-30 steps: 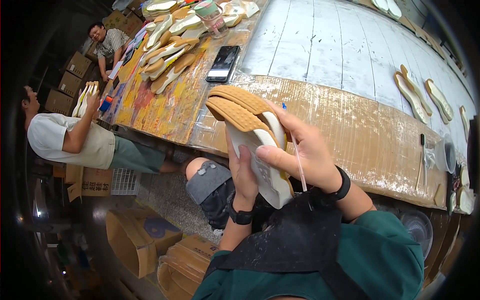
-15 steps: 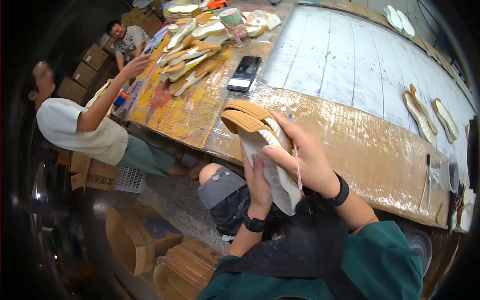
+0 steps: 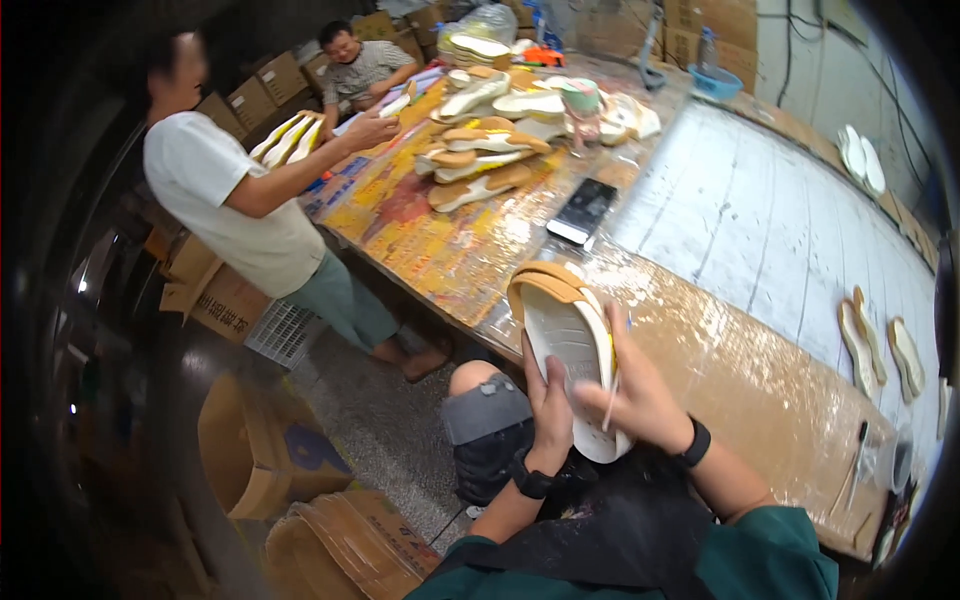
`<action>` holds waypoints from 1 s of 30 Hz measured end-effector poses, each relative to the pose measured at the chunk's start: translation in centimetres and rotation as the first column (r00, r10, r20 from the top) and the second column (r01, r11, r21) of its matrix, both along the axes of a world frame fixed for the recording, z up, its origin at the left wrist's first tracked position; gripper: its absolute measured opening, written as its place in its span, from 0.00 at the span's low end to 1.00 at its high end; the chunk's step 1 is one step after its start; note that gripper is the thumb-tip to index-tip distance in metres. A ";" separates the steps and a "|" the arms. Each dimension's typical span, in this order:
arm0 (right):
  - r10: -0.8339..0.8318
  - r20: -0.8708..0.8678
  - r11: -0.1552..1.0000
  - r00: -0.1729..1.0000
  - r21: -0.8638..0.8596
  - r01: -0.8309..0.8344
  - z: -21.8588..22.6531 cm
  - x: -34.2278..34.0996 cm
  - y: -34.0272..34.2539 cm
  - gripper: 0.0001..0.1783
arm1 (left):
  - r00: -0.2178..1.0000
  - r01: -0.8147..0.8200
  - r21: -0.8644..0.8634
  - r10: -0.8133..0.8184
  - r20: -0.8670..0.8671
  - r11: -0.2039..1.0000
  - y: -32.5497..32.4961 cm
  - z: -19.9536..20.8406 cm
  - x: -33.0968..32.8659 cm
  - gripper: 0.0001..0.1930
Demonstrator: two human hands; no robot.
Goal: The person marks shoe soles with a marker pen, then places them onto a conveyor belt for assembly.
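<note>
Low over my lap, just in front of the table edge, I hold a stack of shoe soles point(image 3: 563, 350), tilted upright. They have pale inner faces, white rims and tan ends at the top. My left hand point(image 3: 550, 415) grips them from the lower left, thumb along the edge. On the right side, my right hand point(image 3: 645, 395) has its fingers behind the soles and its blurred thumb across the front. A thin pale stick point(image 3: 611, 405) shows by that thumb; its ends are hidden.
A phone point(image 3: 582, 212) lies on the table, near a pile of tan-and-white soles point(image 3: 485, 150) and a bottle point(image 3: 581, 115). More soles point(image 3: 858, 345) rest on the white board point(image 3: 720, 200). A co-worker point(image 3: 235, 200) stands at left; another person point(image 3: 362, 75) sits beyond. Cardboard boxes point(image 3: 255, 450) stand below.
The soles have turned so their inner face shows more. My right thumb has moved down across them. The view has swung left, and the standing co-worker's hand now holds a sole.
</note>
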State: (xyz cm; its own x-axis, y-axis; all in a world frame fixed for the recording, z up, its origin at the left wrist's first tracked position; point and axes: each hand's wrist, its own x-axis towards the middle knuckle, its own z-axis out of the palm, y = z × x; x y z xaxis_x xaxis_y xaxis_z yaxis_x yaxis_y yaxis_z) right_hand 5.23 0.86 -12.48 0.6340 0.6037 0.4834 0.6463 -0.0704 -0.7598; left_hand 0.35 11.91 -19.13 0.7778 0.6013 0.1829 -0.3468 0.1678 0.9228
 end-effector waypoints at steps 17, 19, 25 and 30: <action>0.420 -0.827 0.906 0.373 0.358 -0.228 5.1 10.7 9.4 0.17 | 0.982 0.131 -0.218 -0.157 -0.105 0.967 8.5 -6.0 -3.2 0.11; 0.755 -0.574 0.645 0.318 0.738 -0.200 9.6 14.5 16.2 0.25 | 0.976 0.153 -0.154 -0.174 -0.134 0.976 8.1 -5.8 -3.2 0.09; 0.285 -0.681 0.958 0.675 0.174 -0.229 12.5 19.1 26.7 0.50 | 0.964 0.240 -0.039 -0.243 -0.105 0.970 7.2 -6.0 -2.3 0.06; 0.356 -0.759 0.903 0.545 0.128 -0.410 4.5 11.7 21.2 0.28 | 0.969 0.219 0.062 -0.210 -0.126 0.974 7.5 -5.7 -2.8 0.07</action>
State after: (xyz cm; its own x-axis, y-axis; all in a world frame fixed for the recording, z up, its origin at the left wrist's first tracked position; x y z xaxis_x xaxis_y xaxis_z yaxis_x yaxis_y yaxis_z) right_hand 16.97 22.08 -8.01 0.4511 0.8873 -0.0957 -0.1747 -0.0173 -0.9845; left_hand -2.47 19.37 -24.88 0.9060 0.4059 0.1204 -0.1983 0.1557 0.9677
